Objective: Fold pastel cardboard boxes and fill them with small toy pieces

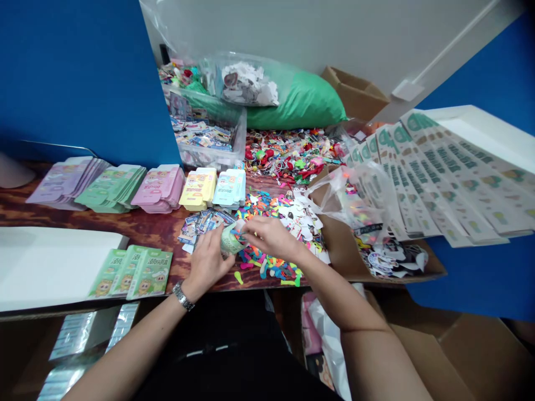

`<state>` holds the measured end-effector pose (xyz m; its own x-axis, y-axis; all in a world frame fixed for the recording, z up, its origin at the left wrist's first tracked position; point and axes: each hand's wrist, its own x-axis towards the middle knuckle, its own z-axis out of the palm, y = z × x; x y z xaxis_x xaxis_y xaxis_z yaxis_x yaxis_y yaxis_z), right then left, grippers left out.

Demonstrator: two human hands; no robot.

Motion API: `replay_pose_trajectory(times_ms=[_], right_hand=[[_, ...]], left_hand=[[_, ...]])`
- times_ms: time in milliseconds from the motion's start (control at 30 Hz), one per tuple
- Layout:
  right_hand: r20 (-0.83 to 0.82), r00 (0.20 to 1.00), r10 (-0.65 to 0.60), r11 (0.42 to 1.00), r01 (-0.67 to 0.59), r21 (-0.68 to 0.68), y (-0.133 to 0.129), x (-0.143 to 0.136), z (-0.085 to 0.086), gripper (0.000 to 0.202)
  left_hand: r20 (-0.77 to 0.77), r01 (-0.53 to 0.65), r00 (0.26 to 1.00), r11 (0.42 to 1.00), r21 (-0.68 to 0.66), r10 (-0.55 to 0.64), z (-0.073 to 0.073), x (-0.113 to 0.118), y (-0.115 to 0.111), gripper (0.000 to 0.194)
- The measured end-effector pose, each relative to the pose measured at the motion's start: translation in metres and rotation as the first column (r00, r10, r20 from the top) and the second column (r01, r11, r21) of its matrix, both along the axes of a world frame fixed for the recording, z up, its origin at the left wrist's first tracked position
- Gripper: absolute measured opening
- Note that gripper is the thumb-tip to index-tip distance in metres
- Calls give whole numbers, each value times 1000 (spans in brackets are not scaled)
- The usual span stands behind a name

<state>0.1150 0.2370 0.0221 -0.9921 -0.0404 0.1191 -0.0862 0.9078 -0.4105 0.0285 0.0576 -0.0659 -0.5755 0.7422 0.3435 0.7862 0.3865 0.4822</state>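
Both hands close on a small green paper packet [231,240] above the near edge of the wooden table [146,225]. The left hand [208,262], a watch at its wrist, cups the packet from below with curled fingers; the right hand [271,236] pinches its upper end between thumb and fingertips. Directly beneath lies a scatter of coloured balloons [267,264], with small printed cards [203,221] just behind the packet. Three flat green packets [132,273] lie side by side left of the left hand. Farther back, fanned stacks of packets run purple [64,181], green [111,187], pink [160,188], yellow [198,188] and blue [229,187]. To the right, a cardboard box [346,250] holds a clear plastic bag [368,200].
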Motion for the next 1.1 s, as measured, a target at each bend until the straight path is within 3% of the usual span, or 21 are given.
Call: replay_pose_trajectory(times_ms=[67,133,233,300,400,500,567,667,800,867,933,1033,1100], right_hand=[[4,1000,-14,999,13,51,-10,-3,-12,11],[-41,999,-10,1000,10,-9,-15,-4,-21,16],[-209,978,3,990,-33,-139,-14,5,-22,32],[-348,937,-38,993,-4,-120,-12,16,-24,34],[-400,913,80,996,-56,73,-20,36,-43,21],[-302,896,325,923,-231,307,-33,53,-79,11],[-282,866,412,872,-285,398,-33,59,-100,12],[-262,909,323,870,-177,460,-13,63,-109,12],[-262,956,129,897,0,442,18,58,-92,13],[-280,956,88,918,31,396,21,46,-83,14],[-271,962,37,935,63,350,19,25,-80,19],[-187,981,-58,950,112,291,15,-18,-87,29],[-68,994,-84,952,100,291,15,-44,-95,33]], left_hand=[[-2,20,1000,1000,21,-20,1,3,1,71],[19,18,1000,1000,23,-19,2,3,0,73],[65,-15,998,1000,1,15,4,-3,-6,76],[89,-43,995,999,3,43,4,-10,-12,79],[129,-82,989,996,38,76,3,-19,-20,81],[184,-109,979,990,86,91,3,-22,-23,81],[227,-127,969,984,125,96,4,-22,-22,80],[285,-149,954,972,183,92,6,-21,-24,80],[341,-175,935,960,217,94,7,-22,-31,80],[280,-98,959,977,189,42,8,-22,-34,77],[149,94,983,991,100,-108,9,-21,-32,74],[38,354,935,925,-137,-353,9,-22,-21,72],[59,395,917,879,-266,-395,7,-25,-12,73]])
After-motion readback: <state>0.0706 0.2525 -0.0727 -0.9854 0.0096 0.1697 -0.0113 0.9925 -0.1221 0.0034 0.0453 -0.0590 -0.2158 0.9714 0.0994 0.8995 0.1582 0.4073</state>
